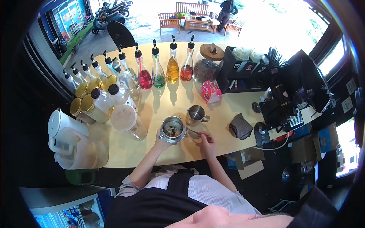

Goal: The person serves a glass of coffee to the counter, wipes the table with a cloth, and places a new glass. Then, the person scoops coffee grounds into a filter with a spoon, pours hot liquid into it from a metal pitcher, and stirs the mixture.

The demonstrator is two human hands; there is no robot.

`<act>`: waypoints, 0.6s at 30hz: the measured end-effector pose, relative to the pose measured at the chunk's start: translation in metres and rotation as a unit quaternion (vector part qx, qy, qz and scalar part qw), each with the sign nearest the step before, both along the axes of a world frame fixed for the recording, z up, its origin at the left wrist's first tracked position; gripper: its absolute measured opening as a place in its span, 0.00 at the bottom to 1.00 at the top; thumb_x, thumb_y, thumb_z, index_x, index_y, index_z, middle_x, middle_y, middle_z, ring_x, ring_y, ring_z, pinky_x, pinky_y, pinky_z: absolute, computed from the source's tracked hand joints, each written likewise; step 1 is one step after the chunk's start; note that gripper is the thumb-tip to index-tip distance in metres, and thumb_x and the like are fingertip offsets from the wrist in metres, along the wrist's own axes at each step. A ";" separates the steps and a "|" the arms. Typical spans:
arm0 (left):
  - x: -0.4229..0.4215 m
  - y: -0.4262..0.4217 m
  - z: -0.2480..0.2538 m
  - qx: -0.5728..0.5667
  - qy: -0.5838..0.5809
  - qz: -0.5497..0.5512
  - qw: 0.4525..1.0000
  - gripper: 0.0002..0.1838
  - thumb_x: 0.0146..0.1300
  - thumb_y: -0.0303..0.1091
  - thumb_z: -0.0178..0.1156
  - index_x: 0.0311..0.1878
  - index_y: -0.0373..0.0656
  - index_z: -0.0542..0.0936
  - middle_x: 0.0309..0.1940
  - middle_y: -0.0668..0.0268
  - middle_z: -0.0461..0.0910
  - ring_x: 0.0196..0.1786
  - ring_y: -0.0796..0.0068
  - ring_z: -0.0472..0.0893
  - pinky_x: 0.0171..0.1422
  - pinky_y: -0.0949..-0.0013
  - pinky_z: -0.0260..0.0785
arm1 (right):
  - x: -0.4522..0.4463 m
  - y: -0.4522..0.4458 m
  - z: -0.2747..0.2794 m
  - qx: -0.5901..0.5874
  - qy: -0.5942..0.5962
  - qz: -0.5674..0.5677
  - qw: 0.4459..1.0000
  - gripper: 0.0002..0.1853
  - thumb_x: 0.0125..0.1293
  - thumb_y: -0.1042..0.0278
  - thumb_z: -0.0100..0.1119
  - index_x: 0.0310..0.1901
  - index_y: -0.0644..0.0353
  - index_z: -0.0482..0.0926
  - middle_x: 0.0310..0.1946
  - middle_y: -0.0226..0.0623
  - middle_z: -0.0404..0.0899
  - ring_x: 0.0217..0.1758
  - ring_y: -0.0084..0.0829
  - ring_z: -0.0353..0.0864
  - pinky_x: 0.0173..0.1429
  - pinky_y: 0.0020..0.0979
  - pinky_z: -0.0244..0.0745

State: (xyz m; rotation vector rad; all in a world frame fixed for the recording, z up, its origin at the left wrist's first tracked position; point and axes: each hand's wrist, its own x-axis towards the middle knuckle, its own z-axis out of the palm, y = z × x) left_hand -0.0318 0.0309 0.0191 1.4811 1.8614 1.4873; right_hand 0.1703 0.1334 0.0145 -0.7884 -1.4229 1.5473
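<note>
My left hand (pixel 162 144) is closed around a stainless steel mug (pixel 183 133) near the table's front edge. Dark bits and a pale, frothy-looking layer show inside it; I cannot tell exactly what they are. In my right hand (pixel 208 143) is a thin metal spoon (pixel 194 132), pinched by its handle and pointing left to the mug's side. Whether the spoon's tip touches the mug is unclear. Just behind, a second steel cup (pixel 196 113) stands upright on the table, its handle to the right.
Pump-topped syrup bottles (pixel 173 70) line the table's back edge beside a wooden-lidded glass jar (pixel 208 68). A pink packet (pixel 211 92) and a dark folded cloth (pixel 241 126) lie right of centre. Plastic pitchers (pixel 78 146) stand left; a coffee machine (pixel 279 110) stands right.
</note>
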 end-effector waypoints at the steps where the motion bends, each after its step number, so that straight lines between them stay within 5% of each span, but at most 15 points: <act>1: -0.001 0.000 -0.004 0.005 -0.040 -0.019 0.999 0.26 0.50 0.31 0.67 0.54 0.39 0.74 0.49 0.61 0.81 0.53 0.71 0.80 0.60 0.66 0.73 | -0.003 -0.001 -0.001 -0.009 -0.007 0.003 1.000 0.08 0.69 0.70 0.56 0.44 0.62 0.80 0.35 0.35 0.84 0.38 0.21 0.79 0.41 0.24 0.74; 9: -0.004 0.000 -0.023 -0.002 -0.085 -0.059 0.995 0.28 0.54 0.30 0.64 0.59 0.38 0.70 0.54 0.61 0.78 0.58 0.71 0.77 0.64 0.67 0.69 | -0.003 0.005 0.017 -0.013 -0.211 0.007 0.977 0.06 0.62 0.71 0.63 0.36 0.65 0.84 0.28 0.35 0.84 0.35 0.25 0.81 0.40 0.25 0.74; 11: -0.005 -0.001 -0.026 -0.007 -0.081 -0.058 0.995 0.29 0.54 0.29 0.64 0.60 0.38 0.70 0.55 0.61 0.77 0.59 0.70 0.77 0.65 0.67 0.68 | -0.003 0.012 0.025 0.239 -0.301 0.044 0.922 0.07 0.58 0.67 0.66 0.34 0.62 0.85 0.25 0.36 0.81 0.32 0.33 0.79 0.40 0.30 0.75; 18: -0.003 -0.003 -0.016 0.002 -0.059 -0.045 0.997 0.33 0.50 0.29 0.68 0.61 0.40 0.70 0.55 0.60 0.78 0.58 0.69 0.77 0.65 0.65 0.68 | -0.007 0.013 0.038 0.338 -0.368 0.051 0.865 0.08 0.56 0.64 0.66 0.30 0.59 0.85 0.27 0.37 0.79 0.37 0.39 0.77 0.42 0.37 0.74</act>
